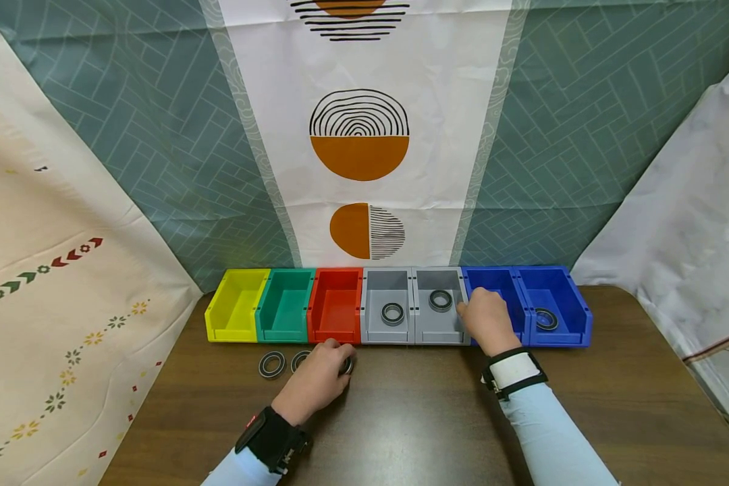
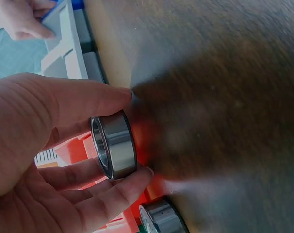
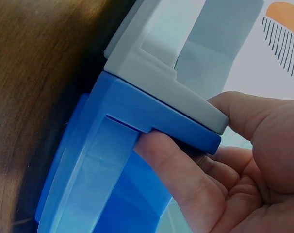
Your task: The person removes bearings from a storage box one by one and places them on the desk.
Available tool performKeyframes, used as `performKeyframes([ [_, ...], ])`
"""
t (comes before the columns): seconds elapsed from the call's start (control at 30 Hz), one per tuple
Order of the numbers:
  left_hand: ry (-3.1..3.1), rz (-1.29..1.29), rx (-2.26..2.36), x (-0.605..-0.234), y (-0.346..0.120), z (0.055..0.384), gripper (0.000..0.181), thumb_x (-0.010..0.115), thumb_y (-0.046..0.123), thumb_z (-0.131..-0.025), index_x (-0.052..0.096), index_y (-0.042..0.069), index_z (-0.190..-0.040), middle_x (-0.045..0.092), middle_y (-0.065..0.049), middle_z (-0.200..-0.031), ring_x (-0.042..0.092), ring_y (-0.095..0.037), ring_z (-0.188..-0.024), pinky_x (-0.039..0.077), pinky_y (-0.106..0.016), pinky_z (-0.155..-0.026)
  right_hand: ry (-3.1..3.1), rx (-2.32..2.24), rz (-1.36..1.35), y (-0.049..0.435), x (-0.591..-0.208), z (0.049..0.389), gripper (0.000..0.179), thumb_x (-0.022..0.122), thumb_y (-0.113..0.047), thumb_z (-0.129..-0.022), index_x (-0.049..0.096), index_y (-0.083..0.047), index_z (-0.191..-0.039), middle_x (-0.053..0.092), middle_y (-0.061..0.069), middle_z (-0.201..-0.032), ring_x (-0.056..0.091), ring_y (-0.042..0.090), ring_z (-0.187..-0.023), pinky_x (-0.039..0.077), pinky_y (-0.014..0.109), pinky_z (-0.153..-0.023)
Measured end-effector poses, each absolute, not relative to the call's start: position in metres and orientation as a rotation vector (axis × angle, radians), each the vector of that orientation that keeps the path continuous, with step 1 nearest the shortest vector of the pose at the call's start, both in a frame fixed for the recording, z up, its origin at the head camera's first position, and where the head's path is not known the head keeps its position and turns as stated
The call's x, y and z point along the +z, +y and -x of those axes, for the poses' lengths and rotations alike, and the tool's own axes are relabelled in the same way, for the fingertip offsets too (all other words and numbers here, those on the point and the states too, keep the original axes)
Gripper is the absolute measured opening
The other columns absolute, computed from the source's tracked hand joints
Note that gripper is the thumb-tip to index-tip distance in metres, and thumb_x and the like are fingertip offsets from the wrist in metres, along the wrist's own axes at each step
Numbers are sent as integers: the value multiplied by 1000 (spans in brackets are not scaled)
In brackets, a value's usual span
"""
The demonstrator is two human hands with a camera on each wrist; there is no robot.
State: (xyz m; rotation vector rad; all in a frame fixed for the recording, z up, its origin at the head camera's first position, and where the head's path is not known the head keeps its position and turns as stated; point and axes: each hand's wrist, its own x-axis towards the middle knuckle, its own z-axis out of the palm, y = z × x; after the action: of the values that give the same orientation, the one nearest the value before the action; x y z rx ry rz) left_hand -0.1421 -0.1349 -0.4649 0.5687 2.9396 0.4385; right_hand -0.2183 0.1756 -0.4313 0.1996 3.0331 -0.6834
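Observation:
My left hand is in front of the red bin, pinching a metal ball bearing between thumb and fingers at the tabletop. Two more bearings lie to its left, the outermost bearing in full view and the nearer bearing partly covered by the hand. My right hand grips the adjoining walls where a grey bin meets a blue bin. Its thumb is on the grey side, fingers on the blue side. Whether a bearing lies under that hand is hidden.
The bins stand in a row along the back of the wooden table. Single bearings lie in the left grey bin, the right grey bin and the far right blue bin. Yellow and green bins stand at left. Patterned cloth hangs behind.

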Motion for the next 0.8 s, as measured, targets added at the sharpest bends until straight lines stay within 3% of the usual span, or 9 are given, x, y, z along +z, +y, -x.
performKeyframes([
  [0.4,2972,-585,342,-466,-133,142,36,76,17,-76,64,14,-109,62,-7,-97,53,-19,-85,53,-33,-77,3023,-690,-202,176,-432,218,30,58,-22,-88,63,4,-74,61,17,-70,56,24,-56,39,29,-42],
  [0.67,2974,-552,311,-467,-130,142,38,76,21,-76,63,14,-110,61,-7,-98,51,-20,-86,54,-34,-78,2985,-735,-199,178,-430,218,33,56,-23,-90,63,9,-89,63,21,-80,57,24,-59,41,29,-42],
  [0.8,2970,-540,313,-467,-130,142,39,76,21,-76,63,13,-111,62,-7,-100,52,-20,-87,54,-34,-79,2971,-738,-207,177,-430,217,33,55,-23,-91,63,9,-90,62,20,-78,57,24,-58,41,28,-42],
])
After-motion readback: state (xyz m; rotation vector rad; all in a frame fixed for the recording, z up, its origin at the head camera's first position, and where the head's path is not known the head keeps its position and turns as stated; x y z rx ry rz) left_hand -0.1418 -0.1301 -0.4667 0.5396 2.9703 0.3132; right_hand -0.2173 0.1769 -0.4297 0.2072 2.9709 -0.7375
